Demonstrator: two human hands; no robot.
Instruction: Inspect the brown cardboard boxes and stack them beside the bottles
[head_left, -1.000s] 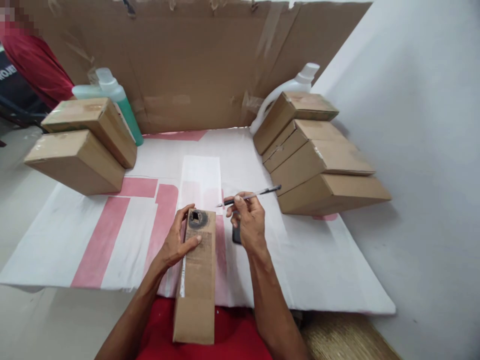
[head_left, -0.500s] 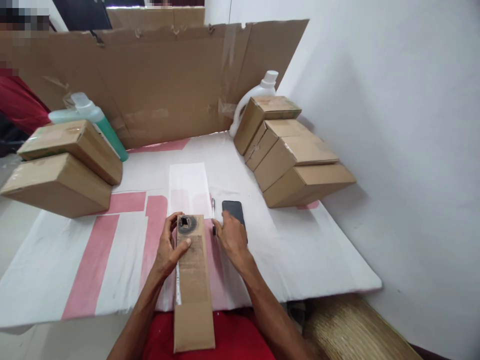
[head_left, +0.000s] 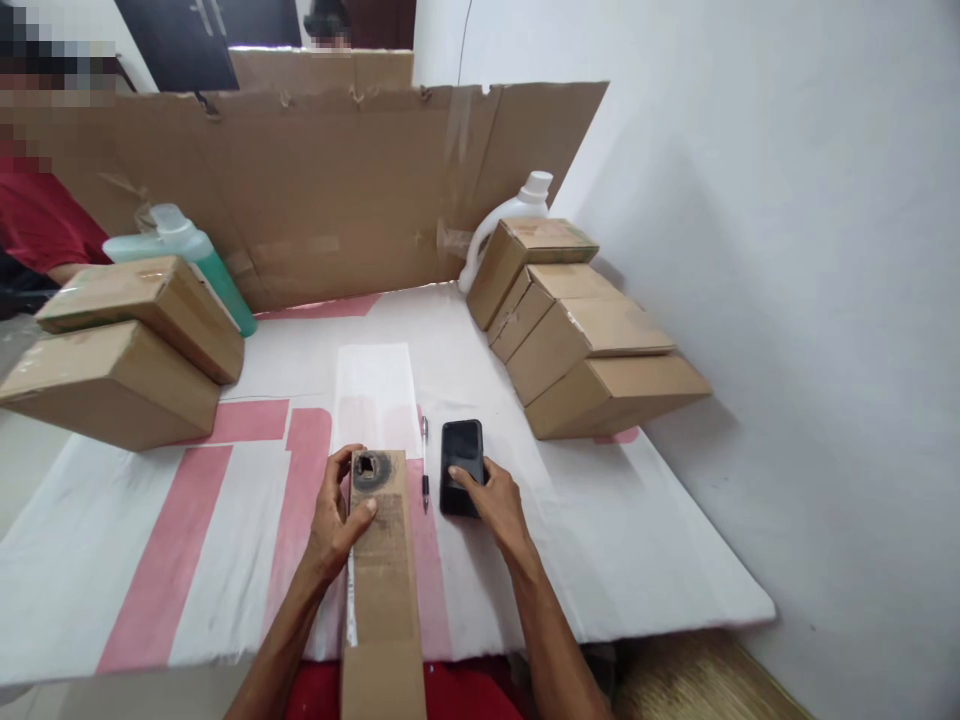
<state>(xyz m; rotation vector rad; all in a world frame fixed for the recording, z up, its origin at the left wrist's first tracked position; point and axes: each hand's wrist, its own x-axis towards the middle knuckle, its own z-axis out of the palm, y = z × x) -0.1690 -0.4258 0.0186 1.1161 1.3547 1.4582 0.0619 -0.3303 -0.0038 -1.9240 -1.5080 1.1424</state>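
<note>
My left hand [head_left: 339, 515] grips the far end of a long, narrow cardboard box [head_left: 386, 585], its thumb on top and its fingers round the left side. A small dark-ringed hole shows in the box's top, near that end. To the right, my right hand [head_left: 495, 500] is closed on a black smartphone [head_left: 463, 455], with the thumb across its screen side and the other fingers mostly hidden behind it. Between box and phone lies a pen [head_left: 425, 465] with a black grip. Beyond the box a white sheet of paper [head_left: 375, 375] lies flat.
Cardboard boxes [head_left: 592, 325] stand in a row at the right, before a white jug [head_left: 517, 205]. At the left, two boxes [head_left: 112, 385] stand by a green-liquid bottle [head_left: 217, 285]. A cardboard partition [head_left: 337, 190] closes the back. Another person's red sleeve [head_left: 45, 220] shows far left.
My right hand has moved from beside the pen onto the phone and grasped it; the phone's near end now appears lifted. My left hand keeps its hold on the box. The view has tilted slightly upward.
</note>
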